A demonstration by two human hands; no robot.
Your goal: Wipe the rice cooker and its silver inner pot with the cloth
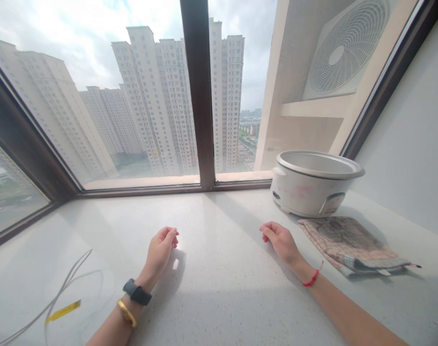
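Observation:
My left hand (161,249) hovers just above the pale stone counter (219,298), fingers loosely curled, with nothing in it; a black band and a gold bangle sit on its wrist. My right hand (279,240) is also loosely curled and holds nothing, a red string on its wrist. It is nearest to a folded patterned cloth (348,244) lying to its right. Behind the cloth stands a white rice cooker body (314,185) without a lid.
A grey cable with a yellow tag (62,311) lies at the counter's left front. Large windows with a dark frame (199,96) run along the back. A grey wall (413,144) closes the right side.

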